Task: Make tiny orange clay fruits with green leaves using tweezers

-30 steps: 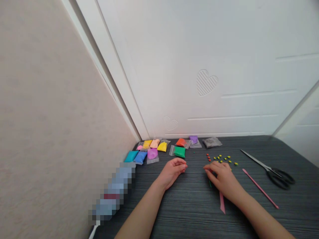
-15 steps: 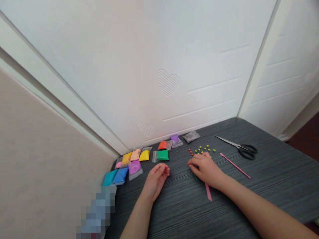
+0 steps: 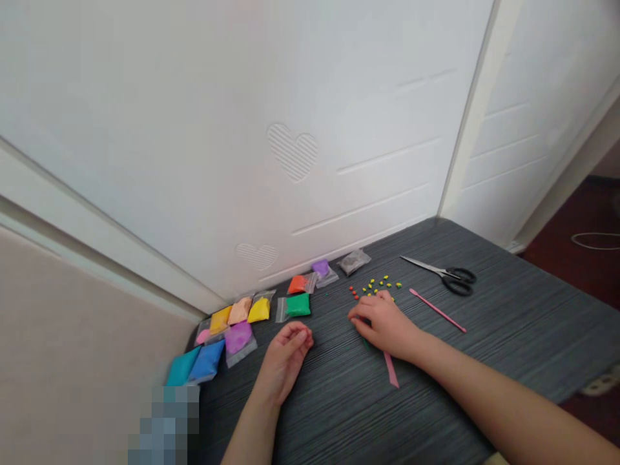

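Observation:
My left hand (image 3: pixel 287 358) is raised a little over the table's near middle, thumb pressed to curled fingers. A hint of red shows at its fingertips, too small to name. My right hand (image 3: pixel 387 326) rests low on the table with its fingers bent together; what they pinch is hidden. From under its palm sticks out a flat pink tool (image 3: pixel 391 371) with a slanted end. A thin green strip (image 3: pixel 365 344) lies by its thumb. Just beyond the fingers are small red balls (image 3: pixel 353 292) and several little yellow-and-green pieces (image 3: pixel 372 282), some of them covered by the hand.
Bags of coloured clay stand along the wall, among them green (image 3: pixel 297 304), orange (image 3: pixel 297 284), yellow (image 3: pixel 259 309) and blue (image 3: pixel 207 361). At right lie black-handled scissors (image 3: pixel 450 278) and a thin pink stick (image 3: pixel 438 310). A white panel (image 3: pixel 378 116) rises behind the dark table (image 3: pixel 329 413).
The view has swung to the right, so everything sits further left. My left hand has turned slightly, its thumb now across the fingertips. The right hand stays in place over the pink tool.

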`<action>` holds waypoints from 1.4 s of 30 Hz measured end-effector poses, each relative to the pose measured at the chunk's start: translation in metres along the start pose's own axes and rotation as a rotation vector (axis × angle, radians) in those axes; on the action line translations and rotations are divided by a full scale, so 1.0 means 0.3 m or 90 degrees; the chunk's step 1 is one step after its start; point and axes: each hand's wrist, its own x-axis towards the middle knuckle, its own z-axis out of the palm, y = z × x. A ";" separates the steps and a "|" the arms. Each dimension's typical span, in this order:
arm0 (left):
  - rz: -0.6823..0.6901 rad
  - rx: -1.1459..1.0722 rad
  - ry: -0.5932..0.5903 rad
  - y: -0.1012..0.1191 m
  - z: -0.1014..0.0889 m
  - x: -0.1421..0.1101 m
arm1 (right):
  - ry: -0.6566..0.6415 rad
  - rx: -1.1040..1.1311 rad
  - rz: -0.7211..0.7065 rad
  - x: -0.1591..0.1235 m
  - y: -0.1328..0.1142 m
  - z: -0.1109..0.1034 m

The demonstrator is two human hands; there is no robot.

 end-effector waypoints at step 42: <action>-0.046 -0.021 0.015 0.005 -0.006 0.006 | -0.241 -0.130 -0.255 -0.038 0.038 -0.027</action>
